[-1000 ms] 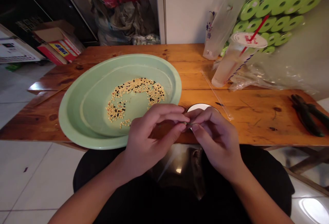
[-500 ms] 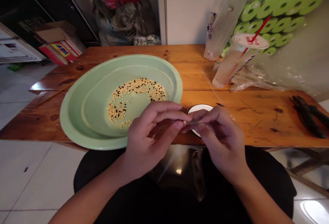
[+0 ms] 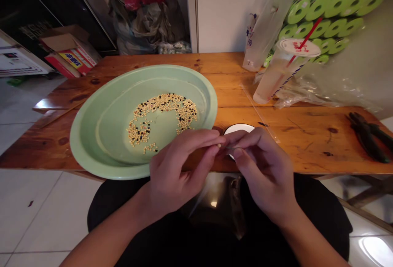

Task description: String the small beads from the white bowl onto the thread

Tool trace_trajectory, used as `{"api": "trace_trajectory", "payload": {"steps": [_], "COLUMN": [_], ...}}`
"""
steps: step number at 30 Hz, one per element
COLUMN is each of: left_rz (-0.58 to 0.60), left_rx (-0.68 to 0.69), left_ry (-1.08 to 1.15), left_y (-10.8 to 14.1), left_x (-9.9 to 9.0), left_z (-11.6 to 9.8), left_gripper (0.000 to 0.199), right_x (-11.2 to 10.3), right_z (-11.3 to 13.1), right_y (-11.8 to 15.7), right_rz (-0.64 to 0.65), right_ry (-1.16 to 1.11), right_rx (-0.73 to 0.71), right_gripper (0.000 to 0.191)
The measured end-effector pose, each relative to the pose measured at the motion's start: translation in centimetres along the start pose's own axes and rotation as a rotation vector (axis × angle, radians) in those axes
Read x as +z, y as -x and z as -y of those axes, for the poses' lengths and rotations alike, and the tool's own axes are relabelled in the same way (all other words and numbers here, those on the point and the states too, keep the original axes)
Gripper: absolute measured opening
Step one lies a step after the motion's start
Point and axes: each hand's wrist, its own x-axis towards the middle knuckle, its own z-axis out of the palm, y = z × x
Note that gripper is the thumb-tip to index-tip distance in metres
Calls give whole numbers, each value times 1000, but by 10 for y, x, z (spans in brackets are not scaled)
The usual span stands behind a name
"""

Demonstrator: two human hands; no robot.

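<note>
Left hand (image 3: 175,175): closed, fingertips (image 3: 211,146) seem to pinch a pale bead (image 3: 219,145)
Right hand (image 3: 264,173): closed on a thin pin (image 3: 230,147), tip at the bead
Green basin (image 3: 89,144): 10 o'clock, bead pile (image 3: 161,113) inside
Risk: pinch slips — bead drops, rolls off the table (image 3: 307,144)

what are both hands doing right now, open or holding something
Left hand: closed, pinching a small pale bead
Right hand: closed, pinching a thin metal pin
</note>
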Motion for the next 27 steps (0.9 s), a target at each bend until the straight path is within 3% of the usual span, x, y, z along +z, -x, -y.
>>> {"api": "trace_trajectory", "payload": {"steps": [5,13,16,22,27], "left_rz": [87,-20,-9,20,34], "left_rx": [92,-23,-3,-42,-19], "left_ry": [-5,-6,-42,-19,9], "left_y": [-3,1,-1,-3,-2], "left_x": [-3,2,2,11,23], "left_z": [1,2,3,7,10], "left_gripper": [46,25,13,8,9], "right_x": [0,2,-2,-13,-22], "right_z": [5,2,-2,-3,-3], "right_y": [-1,-5,-7,-14,-18], "right_rz": [43,30,31,93,148], "right_ry": [38,-78,-214,-324,-382], "right_rx": [34,183,280,489,550], "right_gripper": [20,12,9,11,9]}}
